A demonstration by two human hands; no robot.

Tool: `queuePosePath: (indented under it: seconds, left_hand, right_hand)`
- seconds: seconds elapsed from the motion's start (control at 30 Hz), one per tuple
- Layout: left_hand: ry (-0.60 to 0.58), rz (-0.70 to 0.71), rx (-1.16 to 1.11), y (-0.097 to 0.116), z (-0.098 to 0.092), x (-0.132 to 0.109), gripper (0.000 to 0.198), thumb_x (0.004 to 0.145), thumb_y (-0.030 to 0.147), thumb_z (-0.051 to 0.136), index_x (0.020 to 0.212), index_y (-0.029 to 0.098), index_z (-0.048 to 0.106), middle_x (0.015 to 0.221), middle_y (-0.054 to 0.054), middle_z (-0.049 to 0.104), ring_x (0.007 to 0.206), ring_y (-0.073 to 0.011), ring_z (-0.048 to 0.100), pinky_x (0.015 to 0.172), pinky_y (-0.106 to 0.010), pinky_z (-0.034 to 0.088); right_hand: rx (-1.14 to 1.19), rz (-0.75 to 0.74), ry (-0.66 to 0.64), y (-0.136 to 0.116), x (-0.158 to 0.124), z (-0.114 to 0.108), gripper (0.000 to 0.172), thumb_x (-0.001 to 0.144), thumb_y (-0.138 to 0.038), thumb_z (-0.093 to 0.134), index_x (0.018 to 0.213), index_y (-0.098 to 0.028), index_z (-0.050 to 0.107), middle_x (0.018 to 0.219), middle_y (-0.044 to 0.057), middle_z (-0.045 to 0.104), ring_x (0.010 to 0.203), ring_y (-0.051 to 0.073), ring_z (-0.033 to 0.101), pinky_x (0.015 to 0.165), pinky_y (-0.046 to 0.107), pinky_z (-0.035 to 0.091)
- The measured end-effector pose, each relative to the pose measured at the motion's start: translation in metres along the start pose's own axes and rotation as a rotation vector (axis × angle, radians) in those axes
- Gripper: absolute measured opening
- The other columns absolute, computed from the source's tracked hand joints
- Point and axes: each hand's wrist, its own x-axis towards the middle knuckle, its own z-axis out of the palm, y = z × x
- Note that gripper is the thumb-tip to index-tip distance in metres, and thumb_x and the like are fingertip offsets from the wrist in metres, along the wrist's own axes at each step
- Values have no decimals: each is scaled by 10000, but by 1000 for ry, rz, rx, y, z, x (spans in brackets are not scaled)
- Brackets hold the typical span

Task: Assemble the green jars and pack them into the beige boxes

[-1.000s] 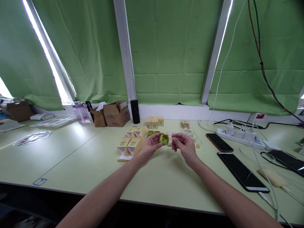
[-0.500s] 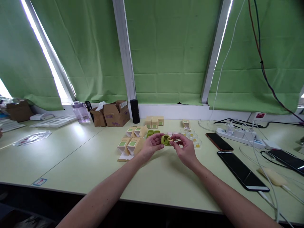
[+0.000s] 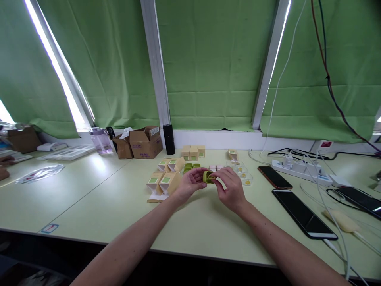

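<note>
My left hand (image 3: 188,183) grips a small olive-green case (image 3: 207,176) just above the pale green table (image 3: 89,190). My right hand (image 3: 229,186) pinches a small yellowish piece against the open side of that case; the piece is mostly hidden by my fingers. Behind my hands lie more green cases (image 3: 188,166) and clear packets with yellow pieces (image 3: 244,177). Open tan boxes with green labels (image 3: 162,182) lie left of my left hand.
Three closed tan boxes (image 3: 193,152) stand at the back. Brown cartons (image 3: 143,142), a black cylinder (image 3: 169,139) and a bottle (image 3: 100,140) line the window sill. Phones (image 3: 303,215) (image 3: 274,178), a power strip (image 3: 300,171) and cables lie right. Another person's hand (image 3: 6,161) shows far left.
My right hand moved left and brought the small yellowish piece onto the green case. Another person's hand appeared at the far left edge.
</note>
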Motion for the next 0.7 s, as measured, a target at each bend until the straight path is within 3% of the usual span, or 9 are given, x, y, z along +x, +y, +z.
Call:
queuePosePath:
  seconds: [0.13, 0.7]
  left_hand:
    - [1, 2, -18, 0, 2, 0, 588, 629, 116, 935, 1174, 167, 722, 1233, -140, 727, 1153, -268, 699, 1000, -383, 554]
    - [-26, 17, -6, 1, 6, 0, 550, 630, 96, 940, 1136, 165, 736, 1175, -119, 742, 1131, -250, 699, 1033, -402, 536]
  right_hand:
    - [-153, -8, 18, -1, 1, -2, 163, 928, -123, 635, 1056, -203, 695, 993, 104, 664, 980, 271, 562, 792, 414, 527]
    - [-312, -95, -21, -5, 4, -2, 127, 932, -95, 604, 962, -182, 693, 867, 84, 635, 879, 246, 514, 734, 381, 414]
